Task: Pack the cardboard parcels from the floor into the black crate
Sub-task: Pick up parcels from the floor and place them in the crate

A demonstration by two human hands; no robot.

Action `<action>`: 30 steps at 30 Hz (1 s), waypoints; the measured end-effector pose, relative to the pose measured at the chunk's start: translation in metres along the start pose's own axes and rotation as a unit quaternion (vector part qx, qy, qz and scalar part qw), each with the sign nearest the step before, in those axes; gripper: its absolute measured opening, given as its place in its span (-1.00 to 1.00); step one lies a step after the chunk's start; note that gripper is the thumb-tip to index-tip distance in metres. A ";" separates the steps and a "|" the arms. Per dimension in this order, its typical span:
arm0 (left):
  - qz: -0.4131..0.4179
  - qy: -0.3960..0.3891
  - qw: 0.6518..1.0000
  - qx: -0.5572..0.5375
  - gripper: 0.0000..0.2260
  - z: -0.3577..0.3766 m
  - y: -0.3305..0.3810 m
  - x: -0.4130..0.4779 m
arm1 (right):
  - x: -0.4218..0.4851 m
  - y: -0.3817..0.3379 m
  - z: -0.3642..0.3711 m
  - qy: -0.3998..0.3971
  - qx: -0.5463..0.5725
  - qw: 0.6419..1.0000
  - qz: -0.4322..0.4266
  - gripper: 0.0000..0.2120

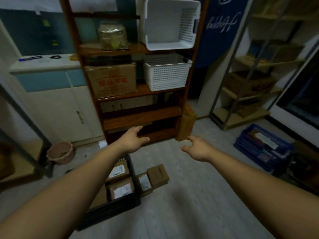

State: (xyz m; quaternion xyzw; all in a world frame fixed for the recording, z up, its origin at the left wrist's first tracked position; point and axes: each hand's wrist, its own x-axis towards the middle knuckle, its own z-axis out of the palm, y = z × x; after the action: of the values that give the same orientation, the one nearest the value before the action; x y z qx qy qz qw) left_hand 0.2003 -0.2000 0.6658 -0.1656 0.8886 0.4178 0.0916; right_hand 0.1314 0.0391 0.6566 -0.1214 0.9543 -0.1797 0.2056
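My left hand [133,138] and right hand [198,149]: fingers wide, empty; labelled parcel [145,182] and plain parcel [158,175] sit just beside the black crate [120,206], short reach I'd guess

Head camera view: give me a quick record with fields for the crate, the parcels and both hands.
crate: black, partly filled
packed parcels: at least two visible, labels up
loose parcels: two, outside the crate, at its right in the view
left hand: open, holds nothing
right hand: open, holds nothing
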 end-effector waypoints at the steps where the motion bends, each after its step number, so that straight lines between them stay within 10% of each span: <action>1: -0.001 -0.008 1.000 -0.003 -0.38 0.014 0.008 0.005 | 0.003 0.017 -0.006 -0.008 -0.004 1.000 0.000 -0.34; 19: -0.096 -0.033 0.995 -0.012 -0.37 0.078 -0.024 0.174 | 0.191 0.076 -0.007 -0.092 0.011 0.996 -0.007 -0.34; 30: -0.230 -0.040 0.966 -0.113 -0.31 0.192 -0.138 0.281 | 0.367 0.138 0.114 -0.218 0.016 0.975 -0.032 -0.37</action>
State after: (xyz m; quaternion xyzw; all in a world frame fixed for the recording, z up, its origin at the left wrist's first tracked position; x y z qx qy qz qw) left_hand -0.0046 -0.1954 0.3611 -0.3577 0.7694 0.4896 0.2010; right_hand -0.1661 0.0190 0.3774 -0.1845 0.8793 -0.1704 0.4046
